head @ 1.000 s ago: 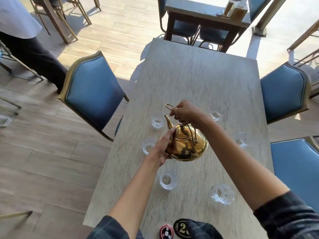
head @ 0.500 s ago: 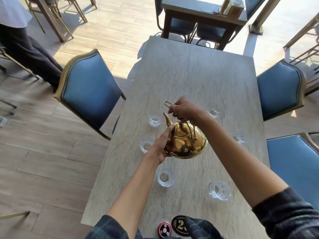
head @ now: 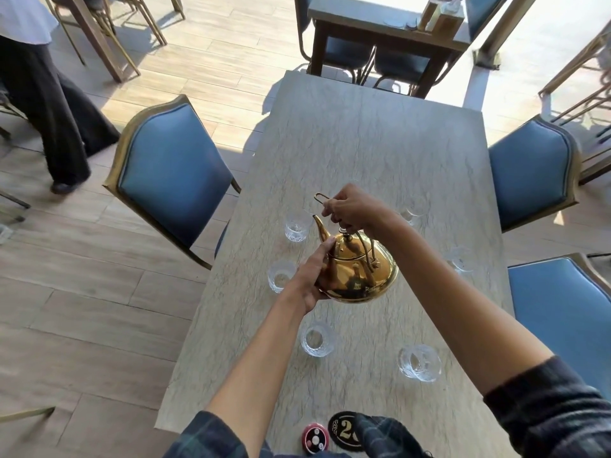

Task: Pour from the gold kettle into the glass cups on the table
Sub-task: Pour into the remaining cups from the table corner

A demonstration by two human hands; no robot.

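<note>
A shiny gold kettle hangs above the middle of the pale stone table, its spout aimed at the far-left glass cup. My right hand grips the wire handle from above. My left hand cups the kettle's left side and base. Several clear glass cups stand around it: a middle-left cup, a near-left cup, a near-right cup, a right cup and a far-right cup partly behind my right wrist. No stream of liquid is visible.
Blue chairs with gold frames flank the table: one on the left, two on the right. A round number tag and a small red disc lie at the near edge. A person's legs stand far left.
The kettle and both hands have barely shifted over the table. The person at far left has moved their legs.
</note>
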